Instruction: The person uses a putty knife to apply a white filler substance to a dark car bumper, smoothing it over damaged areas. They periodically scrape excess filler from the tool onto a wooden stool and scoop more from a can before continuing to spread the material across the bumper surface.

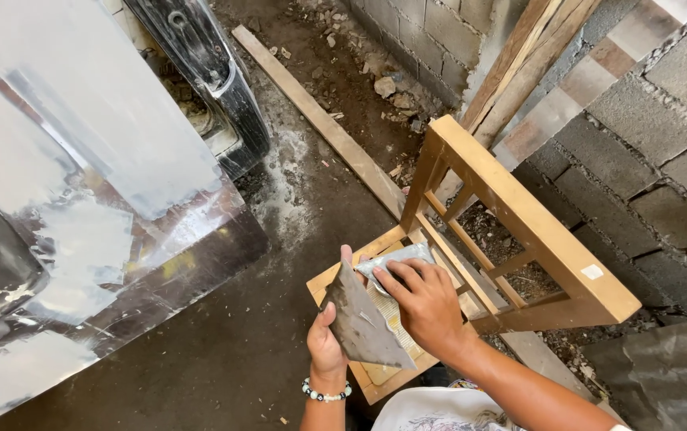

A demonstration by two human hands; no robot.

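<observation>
Your left hand (325, 339), with a beaded bracelet (326, 393) at the wrist, grips a flat grey triangular scraper (363, 321) by its left edge. Its long axis runs diagonally, the narrow corner pointing up-left toward your fingertips, the broad end down-right. Your right hand (425, 303) closes over a crumpled grey rag (395, 259), pressing it against the scraper's upper edge. Both sit above the seat of a wooden chair (519, 215). Beyond lie a long plank (319, 120) on the dirt floor, a block wall (639, 136) and a shiny metal sheet (88, 160).
</observation>
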